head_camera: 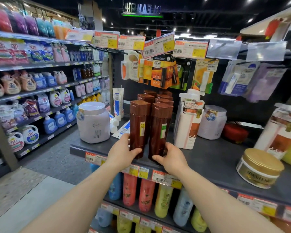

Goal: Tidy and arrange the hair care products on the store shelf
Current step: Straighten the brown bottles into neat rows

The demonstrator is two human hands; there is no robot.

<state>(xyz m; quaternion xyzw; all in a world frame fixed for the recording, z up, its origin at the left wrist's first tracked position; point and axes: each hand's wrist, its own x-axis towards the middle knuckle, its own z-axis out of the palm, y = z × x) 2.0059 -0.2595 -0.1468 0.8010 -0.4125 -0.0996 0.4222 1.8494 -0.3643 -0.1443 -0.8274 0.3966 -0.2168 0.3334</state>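
At the near edge of the dark shelf (217, 158), two tall brown bottles stand side by side at the head of two rows of like bottles running back toward the far panel. The left hand (123, 153) wraps the base of the left bottle (139, 126), thumb curled across its front face and fingers hidden round its left side; the right hand (170, 156) holds the base of the right bottle (160, 132), thumb lying across the front low down and fingers curled round the right side. So each grip is closed on its own bottle, low on the body. Both bottles look upright and rest on the shelf, close together but with a thin gap between them, yellow and green stickers facing near. To the left stands a white jar (93, 121) with tubes (118, 105) lying and leaning behind it; to the right a white pump bottle (188, 118), a second jar (212, 121), and near the right edge a gold tub (260, 167). The step in hand seems to be squaring up the front pair of the brown rows, drawing or nudging them into line with the shelf lip. The next move likely calls for small, even pushes from both hands so the fronts sit flush and the labels face out, keeping the tall bottles from tipping into the ones behind; then the fallen tubes on the left would want setting straight.
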